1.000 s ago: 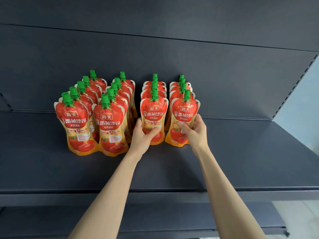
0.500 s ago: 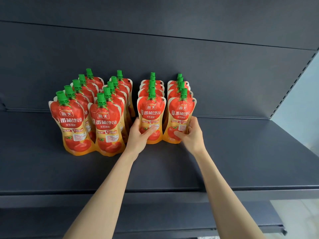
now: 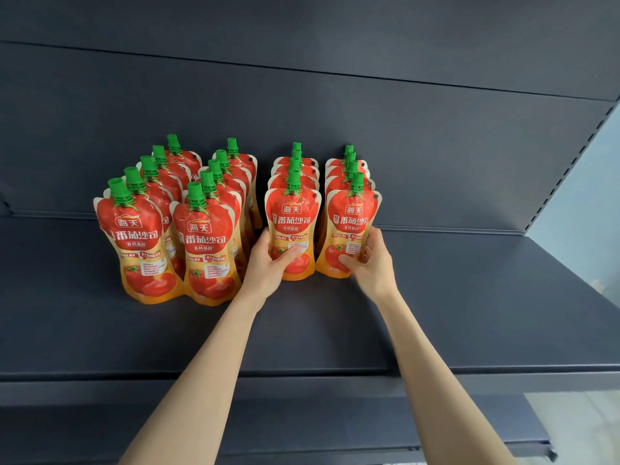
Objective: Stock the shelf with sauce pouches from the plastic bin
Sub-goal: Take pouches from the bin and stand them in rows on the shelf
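Lower shelf (image 3: 335, 427): dark grey, nearest the camera, seen under the main shelf's front edge.

Forearms: two, bare, reaching up and forward over that front edge.

Shelf (image 3: 469, 317): dark grey metal, carrying all the stock; its right half is bare surface.

Left hand (image 3: 266, 265): grasping the third-row front pouch (image 3: 292, 223) low on its left side. The thumb lies across the pouch's front face near the printed tomato, and the fingers wrap round the left edge, out of sight behind it.

Right hand (image 3: 374, 263): grasping the fourth-row front pouch (image 3: 352, 226) at its lower right. The thumb presses on the front near the base, and the fingers curl round the right edge towards the back.

Both held pouches stand upright near the middle of the shelf, bases on or just at its surface, side by side and almost touching. Each is a red and orange tomato sauce pouch with a green screw cap and Chinese lettering.

Third and fourth rows: about four pouches each, filed straight back behind the held ones.

First-row front pouch (image 3: 137, 243) and second-row front pouch (image 3: 208, 250): upright, left of the left hand, nearer the front edge than the held pair. Five green caps show in each of these rows, slanting back and to the right.

Back panel (image 3: 436, 146): dark grey, close behind the rear pouches.

Upper shelf (image 3: 302, 25): underside, overhead.

Perforated upright (image 3: 570, 169): at the far right edge.
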